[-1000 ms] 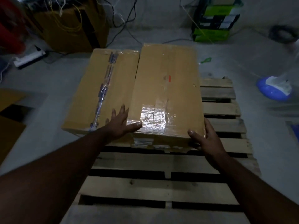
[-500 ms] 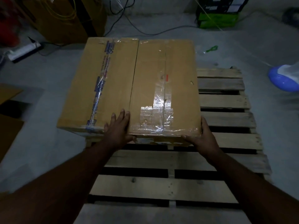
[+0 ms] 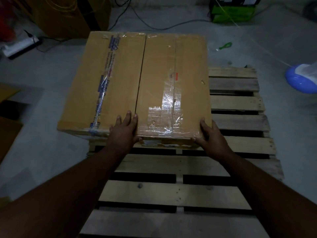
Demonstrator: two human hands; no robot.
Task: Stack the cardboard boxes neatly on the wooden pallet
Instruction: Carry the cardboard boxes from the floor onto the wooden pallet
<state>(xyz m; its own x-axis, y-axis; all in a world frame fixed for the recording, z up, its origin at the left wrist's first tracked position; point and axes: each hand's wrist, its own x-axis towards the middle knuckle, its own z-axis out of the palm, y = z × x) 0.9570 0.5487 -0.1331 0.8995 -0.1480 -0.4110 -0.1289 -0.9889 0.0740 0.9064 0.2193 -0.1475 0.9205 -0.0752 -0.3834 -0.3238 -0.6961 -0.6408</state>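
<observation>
Two cardboard boxes lie side by side on the far left part of the wooden pallet (image 3: 236,121). The left box (image 3: 104,79) carries blue printed tape. The right box (image 3: 175,83) has clear shiny tape along its seam. My left hand (image 3: 124,129) lies flat with straight fingers at the near edge, across the gap between both boxes, its thumb on the right box's front face. My right hand (image 3: 209,134) holds the right box's near right corner, thumb on the front face, fingers along the side.
Bare pallet slats stretch to the right of the boxes and toward me. On the concrete floor lie cables (image 3: 154,26), a power strip (image 3: 20,47), a green box (image 3: 233,12), a blue and white object (image 3: 301,79) and flat cardboard (image 3: 8,127) at left.
The right box has swung from askew to parallel with the left box, closing the gap between them. Both hands stayed on its near edge, and the view shifted closer.
</observation>
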